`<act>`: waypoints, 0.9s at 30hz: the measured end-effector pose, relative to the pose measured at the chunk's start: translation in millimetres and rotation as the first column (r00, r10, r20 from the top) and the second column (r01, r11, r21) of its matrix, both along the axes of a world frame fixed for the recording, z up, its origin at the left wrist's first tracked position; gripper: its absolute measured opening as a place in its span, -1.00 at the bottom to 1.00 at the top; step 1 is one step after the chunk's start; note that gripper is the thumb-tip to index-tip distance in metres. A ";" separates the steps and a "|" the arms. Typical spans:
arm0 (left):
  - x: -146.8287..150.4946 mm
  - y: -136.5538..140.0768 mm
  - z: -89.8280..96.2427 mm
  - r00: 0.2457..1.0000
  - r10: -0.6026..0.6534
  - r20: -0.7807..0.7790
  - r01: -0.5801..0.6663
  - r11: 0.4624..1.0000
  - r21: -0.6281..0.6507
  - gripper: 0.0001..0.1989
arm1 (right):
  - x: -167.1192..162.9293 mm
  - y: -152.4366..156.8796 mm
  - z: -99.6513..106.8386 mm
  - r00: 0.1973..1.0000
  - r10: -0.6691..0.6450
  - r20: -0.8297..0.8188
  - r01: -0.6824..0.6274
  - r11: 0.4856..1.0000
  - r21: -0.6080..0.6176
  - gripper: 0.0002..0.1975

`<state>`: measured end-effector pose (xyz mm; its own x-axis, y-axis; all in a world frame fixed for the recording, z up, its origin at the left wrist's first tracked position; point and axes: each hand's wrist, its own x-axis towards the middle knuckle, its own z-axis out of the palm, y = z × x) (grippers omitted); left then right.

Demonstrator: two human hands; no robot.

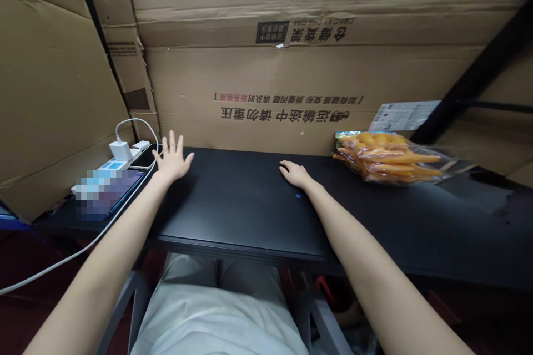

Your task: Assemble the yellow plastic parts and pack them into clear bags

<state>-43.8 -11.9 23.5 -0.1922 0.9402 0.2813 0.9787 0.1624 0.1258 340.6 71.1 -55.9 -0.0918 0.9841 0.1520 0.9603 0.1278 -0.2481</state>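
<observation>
My left hand is held up over the left part of the black tabletop, fingers spread, with nothing in it. Just to its left are a phone and a white charging cable. My right hand rests palm down on the tabletop, its fingers stretched loosely and holding nothing. A small blue mark shows on the table just below it. Farther right lies a clear plastic package of orange, elongated items; their exact kind is unclear.
A white charger sits in a power strip at the left, behind a partly blurred-out device. Cardboard walls with printing stand behind and at the left. A black metal brace slants down at the right.
</observation>
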 end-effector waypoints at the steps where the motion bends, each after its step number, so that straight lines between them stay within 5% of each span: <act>1: 8.5 6.8 0.2 0.998 -0.064 -0.006 0.064 0.998 -0.025 -0.26 | 0.4 1.4 -0.7 1.000 -0.003 -0.007 0.003 1.000 -0.007 -0.55; 4: 27.5 26.3 -10.0 0.988 -0.153 0.021 0.155 0.978 -0.137 -0.28 | 1.6 6.3 -3.2 0.999 -0.027 -0.035 0.027 0.999 -0.018 -0.55; 10: 26.7 43.6 -47.1 0.991 -0.070 0.116 0.104 0.944 -0.313 -0.31 | 3.9 9.4 -3.1 0.995 -0.049 -0.088 0.046 0.998 -0.038 -0.57; 20: 17.4 45.3 -55.5 0.975 -0.177 0.137 0.211 0.932 -0.294 -0.40 | -0.3 1.5 2.9 0.995 -0.040 -0.088 0.034 0.998 -0.061 -0.57; 27: 15.8 48.0 -62.0 0.972 -0.193 0.137 0.221 0.948 -0.227 -0.41 | 6.0 5.2 2.0 0.972 -0.025 -0.234 0.040 0.997 0.058 -0.67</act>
<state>-28.0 36.1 -38.4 -0.0035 0.9995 0.0309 0.9758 -0.0033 0.2188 346.6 76.3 -53.9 -0.0146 0.9739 0.2264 0.8808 0.1197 -0.4581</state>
